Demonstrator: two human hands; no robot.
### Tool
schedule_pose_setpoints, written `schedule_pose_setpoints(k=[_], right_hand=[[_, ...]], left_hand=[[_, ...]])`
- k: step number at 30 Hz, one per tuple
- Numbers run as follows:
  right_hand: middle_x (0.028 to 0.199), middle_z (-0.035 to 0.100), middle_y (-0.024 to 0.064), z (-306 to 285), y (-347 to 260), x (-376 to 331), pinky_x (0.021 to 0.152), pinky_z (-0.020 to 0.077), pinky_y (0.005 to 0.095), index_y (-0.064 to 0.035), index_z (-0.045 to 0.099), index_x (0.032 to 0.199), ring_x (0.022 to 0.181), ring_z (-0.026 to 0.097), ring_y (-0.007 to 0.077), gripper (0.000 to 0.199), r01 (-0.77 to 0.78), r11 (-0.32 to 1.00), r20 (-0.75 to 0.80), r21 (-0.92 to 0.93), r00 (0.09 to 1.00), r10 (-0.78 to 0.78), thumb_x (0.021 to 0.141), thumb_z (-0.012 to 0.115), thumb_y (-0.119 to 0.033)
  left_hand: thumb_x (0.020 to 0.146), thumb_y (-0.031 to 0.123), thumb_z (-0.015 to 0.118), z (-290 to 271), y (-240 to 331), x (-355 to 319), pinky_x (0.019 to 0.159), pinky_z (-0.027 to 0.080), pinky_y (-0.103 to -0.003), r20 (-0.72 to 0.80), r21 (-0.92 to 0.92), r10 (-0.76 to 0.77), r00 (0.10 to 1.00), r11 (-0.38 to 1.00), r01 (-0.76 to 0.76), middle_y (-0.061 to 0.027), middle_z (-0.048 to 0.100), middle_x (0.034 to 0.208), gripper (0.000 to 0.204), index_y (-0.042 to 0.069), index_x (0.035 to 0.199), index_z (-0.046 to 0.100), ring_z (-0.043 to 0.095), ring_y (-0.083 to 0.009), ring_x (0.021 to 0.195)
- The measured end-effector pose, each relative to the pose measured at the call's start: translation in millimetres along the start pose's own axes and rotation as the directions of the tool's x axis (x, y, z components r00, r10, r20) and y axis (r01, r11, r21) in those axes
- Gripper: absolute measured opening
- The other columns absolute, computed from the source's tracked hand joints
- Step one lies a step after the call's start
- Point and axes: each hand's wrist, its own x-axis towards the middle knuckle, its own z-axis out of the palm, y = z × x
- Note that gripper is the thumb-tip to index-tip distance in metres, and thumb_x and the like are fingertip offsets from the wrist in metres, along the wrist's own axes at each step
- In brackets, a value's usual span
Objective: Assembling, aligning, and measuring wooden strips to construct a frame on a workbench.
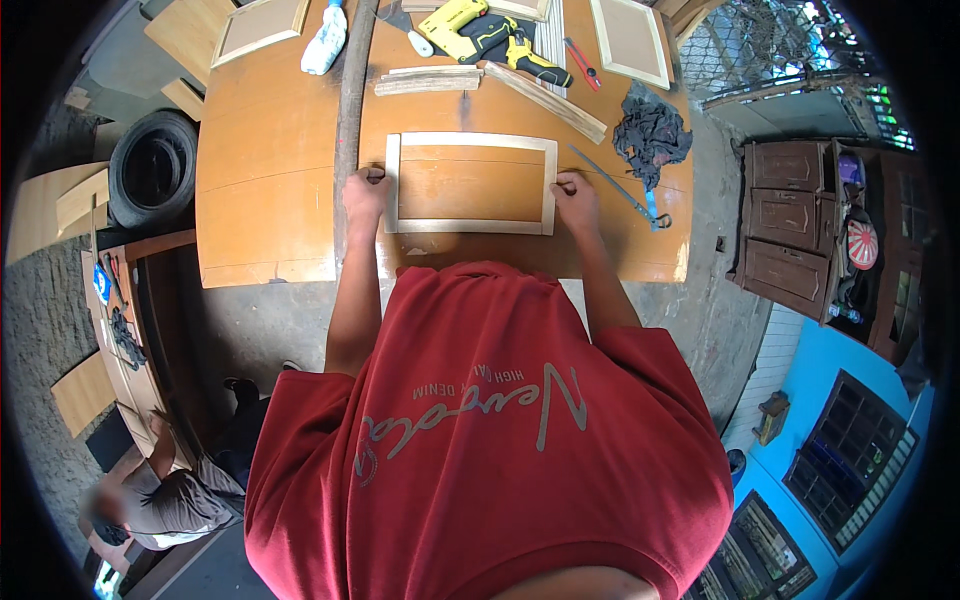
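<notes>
A rectangular frame of pale wood strips [470, 139] lies on the orange-brown tabletop [265, 200], close to its near edge. The wood of the table shows through its open middle. At the frame's left side, my left hand [364, 194] has its fingers closed on the outer edge. My right hand [577, 200] pinches the opposite edge in the same way. Beyond the frame lie loose wood strips [428, 82] and a longer slanting strip [548, 102]. A handsaw's thin grey blade [606, 178] rests just past my right hand.
Far back on the table are a yellow-black power tool [462, 28], a red cutter [582, 64], a white bottle [325, 42] and panelled frames [632, 40]. A dark crumpled cloth [651, 130] lies right. A tyre [153, 168] stands left; a person [185, 505] sits lower left.
</notes>
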Motion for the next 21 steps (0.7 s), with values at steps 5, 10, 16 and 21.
schedule_pose_setpoints(k=[5, 10, 16, 21], right_hand=[[0.087, 0.075, 0.0112, 1.6, 4.1, 1.4, 0.073, 0.0557, 0.0355, -0.0027, 0.073, 0.105, 0.077, 0.071, 0.0216, 0.022, 0.005, 1.0, 0.004, 0.012, 1.0, -0.005, 0.087, 0.078, -0.014], [0.086, 0.075, 0.0097, 2.3, 5.4, 1.6, 0.073, 0.0552, 0.034, -0.0031, 0.073, 0.106, 0.076, 0.07, 0.0194, 0.022, 0.009, 1.0, 0.012, 0.02, 1.0, -0.009, 0.088, 0.078, -0.014], [0.085, 0.075, 0.0077, 2.8, 6.8, 1.2, 0.073, 0.0545, 0.032, -0.0034, 0.074, 0.107, 0.076, 0.069, 0.017, 0.022, -0.007, 1.0, 0.012, 0.022, 1.0, 0.007, 0.088, 0.079, -0.013], [0.086, 0.074, 0.0072, 2.9, 6.8, 1.1, 0.073, 0.0542, 0.0318, -0.0036, 0.074, 0.107, 0.076, 0.068, 0.0167, 0.022, -0.027, 0.999, 0.016, 0.035, 1.0, 0.026, 0.088, 0.079, -0.013]], left_hand=[[0.082, 0.025, 0.079, 1.3, -0.3, -0.8, 0.086, 0.059, -0.038, -0.019, -0.002, 0.018, 1.0, 1.0, -0.018, -0.0117, 0.08, 0.096, 0.029, 0.009, 0.105, 0.08, 0.077, -0.0268, 0.09], [0.081, 0.024, 0.078, 1.6, -1.3, -1.9, 0.084, 0.06, -0.038, -0.039, -0.006, 0.038, 0.999, 0.999, -0.038, -0.0122, 0.08, 0.094, 0.028, 0.009, 0.104, 0.08, 0.077, -0.0267, 0.088], [0.081, 0.024, 0.077, 3.3, -2.9, -2.9, 0.083, 0.06, -0.038, -0.054, -0.023, 0.054, 0.997, 0.998, -0.055, -0.0119, 0.079, 0.092, 0.028, 0.008, 0.104, 0.08, 0.077, -0.027, 0.087], [0.082, 0.023, 0.076, 3.4, -2.5, -4.2, 0.082, 0.06, -0.038, -0.058, -0.008, 0.074, 0.996, 0.997, -0.074, -0.012, 0.079, 0.09, 0.027, 0.008, 0.104, 0.08, 0.077, -0.0266, 0.085]])
